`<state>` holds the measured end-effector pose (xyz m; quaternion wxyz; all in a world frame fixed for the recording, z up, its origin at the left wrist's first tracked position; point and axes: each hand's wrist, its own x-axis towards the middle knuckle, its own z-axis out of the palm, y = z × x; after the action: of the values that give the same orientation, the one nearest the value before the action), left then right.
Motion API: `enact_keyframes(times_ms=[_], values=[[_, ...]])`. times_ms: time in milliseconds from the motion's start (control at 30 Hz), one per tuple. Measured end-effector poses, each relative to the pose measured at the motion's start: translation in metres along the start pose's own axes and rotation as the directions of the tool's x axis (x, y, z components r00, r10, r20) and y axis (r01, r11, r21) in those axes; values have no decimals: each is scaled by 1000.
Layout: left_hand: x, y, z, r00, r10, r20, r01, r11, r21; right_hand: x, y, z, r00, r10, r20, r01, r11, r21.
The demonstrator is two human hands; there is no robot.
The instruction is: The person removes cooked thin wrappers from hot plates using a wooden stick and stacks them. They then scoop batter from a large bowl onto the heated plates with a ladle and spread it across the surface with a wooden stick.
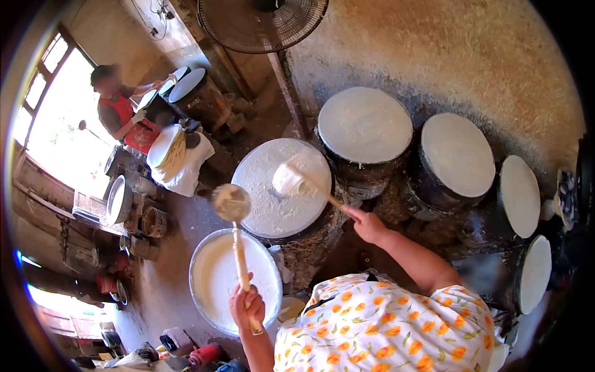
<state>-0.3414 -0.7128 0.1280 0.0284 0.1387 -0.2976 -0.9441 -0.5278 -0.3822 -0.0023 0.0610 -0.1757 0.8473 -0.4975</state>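
My left hand (246,305) is closed around the pale wooden handle of a ladle (232,203), its bowl raised between the basin and the round griddle. The metal basin (193,277) below it holds a creamy white batter (230,276). With my right hand (370,227) I grip the thin handle of a wooden-handled tool (290,180). The broad whitish head of this tool is over the griddle (260,220), and I cannot tell its exact kind. White, uneven batter covers most of the griddle, with a greyer patch near the middle.
Several white-topped round drums (365,125) curve along the wall to the right. A fan (263,25) stands at the back. On the left, a person in a red apron (144,135) works at other drums, near a stack of flat rounds (170,155) on white cloth.
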Motion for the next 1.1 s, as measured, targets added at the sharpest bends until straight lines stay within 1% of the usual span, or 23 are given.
enact_keyframes(times_ms=[33,100,133,167,200,233,300,367,400,433,533,600,633,700,733,800,833,900,933,967,1033,1067,1100], values=[[-8,-1,2,999,31,26,-25,974,-227,2,7,-5,994,-39,-100,41,999,22],[-11,3,7,992,127,24,-118,968,-223,-8,13,8,998,14,-68,-14,1000,1],[-8,5,9,991,129,19,-122,967,-226,-14,10,27,993,-96,-68,98,995,29],[-4,8,11,990,138,-28,-139,989,-55,-17,8,44,976,-206,-71,210,976,57],[-1,8,13,985,154,-74,-144,983,117,-24,-21,40,980,104,172,-121,989,90],[4,6,13,985,158,-76,-149,982,114,-22,-25,48,981,31,191,-38,999,36],[14,-1,14,978,140,-155,-76,930,359,-15,-49,27,944,100,316,-95,995,-31],[21,-4,22,973,153,-173,-74,917,392,5,-22,20,987,-80,140,88,995,-52],[24,-6,23,971,135,-198,-33,894,446,21,-29,6,961,205,184,-190,977,-96],[27,-8,24,967,119,-226,9,868,497,34,-39,-8,976,191,101,-192,981,0],[40,-9,33,957,107,-268,59,836,545,60,-11,-4,983,173,60,-171,984,-51],[54,-8,35,953,93,-287,103,795,598,54,4,9,985,-5,174,-10,996,83],[60,-7,34,952,95,-290,104,793,601,43,-1,6,984,-6,176,-10,996,88],[72,-5,29,954,115,-278,107,733,671,15,-14,-13,939,-66,337,41,996,81],[78,-4,27,957,107,-271,126,688,715,6,-23,-27,938,-71,340,46,996,81],[85,-7,28,948,135,-289,130,665,736,-14,-33,-49,888,119,444,-126,992,-13],[88,-9,29,940,163,-299,130,640,757,-18,-25,-51,887,121,445,-128,992,-13],[89,-16,34,932,175,-319,154,603,782,-25,-12,-49,968,117,223,-138,987,81],[86,-20,37,924,187,-335,178,563,807,-27,-13,-41,977,173,123,-188,975,123],[84,-22,37,924,188,-332,176,561,809,-27,-13,-33,978,172,120,-186,975,124],[71,-26,35,928,85,-364,266,534,803,-34,-2,-5,984,117,133,-145,965,220],[62,-29,41,920,56,-389,282,594,754,-41,10,15,973,104,207,-167,935,313],[54,-31,47,903,-23,-429,334,668,665,-45,-16,16,946,113,304,-191,952,238]])
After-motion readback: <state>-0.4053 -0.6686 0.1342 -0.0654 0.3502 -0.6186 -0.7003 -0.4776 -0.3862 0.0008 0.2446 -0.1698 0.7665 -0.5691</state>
